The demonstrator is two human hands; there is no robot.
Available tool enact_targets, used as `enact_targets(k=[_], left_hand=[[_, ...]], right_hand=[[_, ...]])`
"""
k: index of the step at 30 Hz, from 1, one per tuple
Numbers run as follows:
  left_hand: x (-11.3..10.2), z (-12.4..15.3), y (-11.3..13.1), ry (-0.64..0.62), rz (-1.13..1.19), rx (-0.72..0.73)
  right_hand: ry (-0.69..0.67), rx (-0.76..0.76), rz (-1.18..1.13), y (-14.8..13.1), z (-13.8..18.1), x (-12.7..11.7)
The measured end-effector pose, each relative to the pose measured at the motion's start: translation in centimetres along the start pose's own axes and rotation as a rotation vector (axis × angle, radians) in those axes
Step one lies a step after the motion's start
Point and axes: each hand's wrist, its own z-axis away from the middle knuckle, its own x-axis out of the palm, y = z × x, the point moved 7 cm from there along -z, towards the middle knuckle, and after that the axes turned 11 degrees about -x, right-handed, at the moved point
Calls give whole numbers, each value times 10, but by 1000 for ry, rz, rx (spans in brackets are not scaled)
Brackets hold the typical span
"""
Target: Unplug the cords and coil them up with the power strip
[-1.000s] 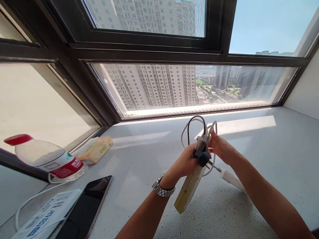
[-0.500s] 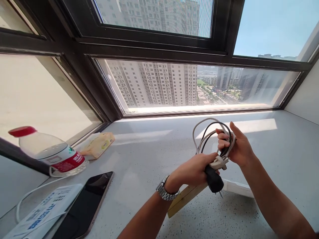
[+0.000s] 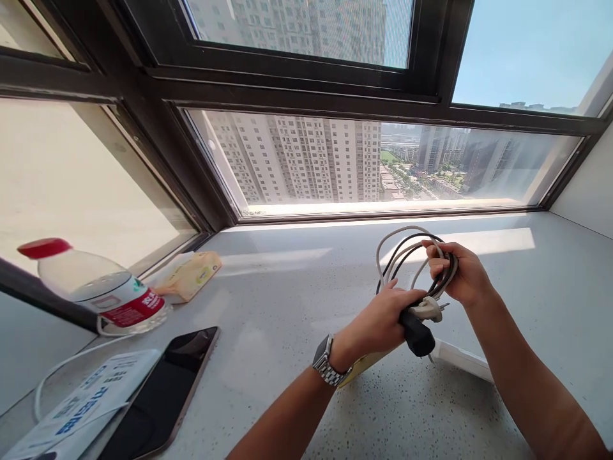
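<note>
Coiled black and white power cords [image 3: 387, 255] are held between both hands above the white speckled sill. My left hand [image 3: 383, 316], with a metal-band watch [image 3: 327, 361] on its wrist, is closed around the lower end of the bundle. A black plug [image 3: 417, 333] hangs below its fingers, prongs downward. Beside that sits a white plug [image 3: 428, 309], its prongs pointing right. My right hand [image 3: 462, 271] pinches the right side of the loops, thumb and fingers wrapped over the cords. Under the left wrist a yellowish bar-like object [image 3: 366, 369] is partly hidden.
On the left lie a phone [image 3: 165, 390], a white printed packet [image 3: 90, 406] and a white cable [image 3: 57, 370]. Behind them are a tilted red-capped bottle [image 3: 100, 287] and a tissue pack [image 3: 191, 278]. A white box-like piece [image 3: 462, 359] lies near my right forearm. Dark-framed windows border the sill.
My left hand has shifted slightly right with the plugs. My right thumb has come down from being raised and now closes on the cord loops. The white plug has turned its prongs to the right.
</note>
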Motion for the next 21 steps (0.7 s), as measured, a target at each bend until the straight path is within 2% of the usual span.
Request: enact_targets(k=[5,8,12,15,18,21], left_hand=[[4,1,9,110,49,54],[6,3,18,187,106,93],[5,4,16,268,187,8],[6,3,8,275,261,-75],[7,1,0,263,323,-137],[10,-1,-3,154,409,-109]], right_hand=[[-61,-94,-203,-11,4,6],[-37,-149,-306,-14,5,7],[18,-291,-324,-9,5,9],[71,-321,-273,2,6,12],[77,-259,-218,12,5,16],[21,-196,-211,12,4,19]])
